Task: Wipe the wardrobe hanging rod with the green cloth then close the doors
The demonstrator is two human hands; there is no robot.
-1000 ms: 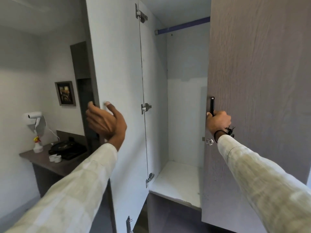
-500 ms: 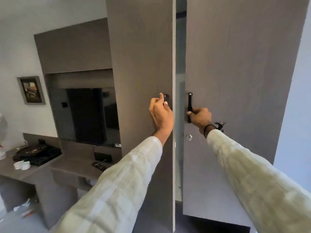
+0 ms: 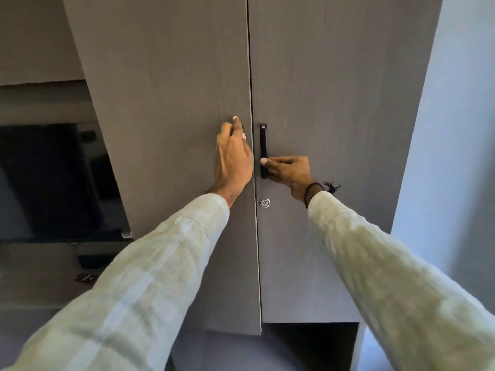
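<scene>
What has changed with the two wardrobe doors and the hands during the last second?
Both doors swung shut: the left door and right door now meet with only a thin seam. The left hand moved from the door's edge to its handle. The right hand stayed on the black handle.

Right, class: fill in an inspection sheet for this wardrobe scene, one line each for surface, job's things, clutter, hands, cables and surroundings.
Surface: grey wood-grain, no marks seen.
Job's things: left door and right door meet at a thin seam; green cloth and rod not in view.
Clutter: small dark item on the low unit.
Hands: left hand at its door's edge, handle hidden; right hand pinching the black handle.
Cables: nothing seen.
Surroundings: keyhole, dark screen, pale wall.
</scene>
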